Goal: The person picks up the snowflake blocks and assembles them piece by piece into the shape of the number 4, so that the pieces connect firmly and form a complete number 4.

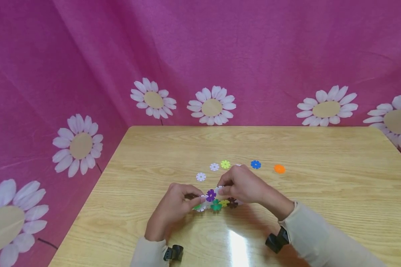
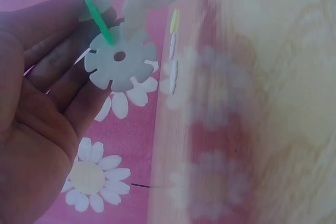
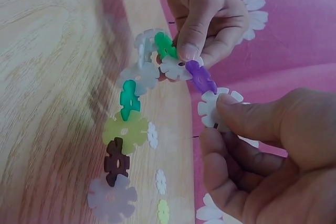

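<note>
A chain of notched plastic discs hangs between my hands, its pieces slotted edge to edge. In the right wrist view it runs through green, white, yellow-green (image 3: 125, 131), dark brown (image 3: 116, 162) and pale (image 3: 111, 199) discs. My left hand (image 1: 178, 204) pinches a white disc (image 3: 176, 68) of the chain between thumb and fingers. A purple disc (image 1: 211, 195) joins that one to another white disc (image 3: 210, 108), which my right hand (image 1: 245, 184) pinches. Another white disc (image 2: 119, 56) with a green one (image 2: 98, 20) in its slot shows beside the left fingers.
Loose discs lie on the wooden table (image 1: 327, 178) beyond the hands: white (image 1: 201, 177), white (image 1: 214, 167), yellow-green (image 1: 225, 164), blue (image 1: 255, 164) and orange (image 1: 279, 169). Another pale one is partly hidden by the right hand. A pink daisy-print curtain (image 1: 260, 55) borders the table.
</note>
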{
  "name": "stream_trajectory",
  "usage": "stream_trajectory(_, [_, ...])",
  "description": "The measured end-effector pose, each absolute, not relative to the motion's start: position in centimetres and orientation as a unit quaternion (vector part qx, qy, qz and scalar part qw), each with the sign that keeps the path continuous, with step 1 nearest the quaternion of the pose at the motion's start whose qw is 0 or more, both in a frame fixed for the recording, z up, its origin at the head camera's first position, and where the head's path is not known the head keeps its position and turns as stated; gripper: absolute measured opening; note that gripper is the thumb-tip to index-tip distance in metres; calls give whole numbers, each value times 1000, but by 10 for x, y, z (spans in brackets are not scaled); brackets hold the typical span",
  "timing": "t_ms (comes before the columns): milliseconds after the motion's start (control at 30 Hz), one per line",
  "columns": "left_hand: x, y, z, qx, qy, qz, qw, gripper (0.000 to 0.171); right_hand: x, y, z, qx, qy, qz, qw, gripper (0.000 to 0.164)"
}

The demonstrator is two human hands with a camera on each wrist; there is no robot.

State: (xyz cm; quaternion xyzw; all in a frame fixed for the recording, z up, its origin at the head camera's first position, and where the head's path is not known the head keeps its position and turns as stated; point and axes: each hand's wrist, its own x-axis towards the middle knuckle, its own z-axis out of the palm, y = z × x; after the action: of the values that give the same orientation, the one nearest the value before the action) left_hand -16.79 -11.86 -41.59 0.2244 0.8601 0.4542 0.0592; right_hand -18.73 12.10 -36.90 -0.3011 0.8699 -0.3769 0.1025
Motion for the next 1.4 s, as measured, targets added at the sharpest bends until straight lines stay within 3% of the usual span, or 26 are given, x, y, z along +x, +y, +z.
stream_trajectory(567, [-166,-110,-421,236,862,448,-22,5,-185,119,-377,-307,884,-352,29,6])
stream_trajectory(1400, [-167,-105,-424,208,866,454,-42,5,-191,113,-380,-305,884,-355,-5,5])
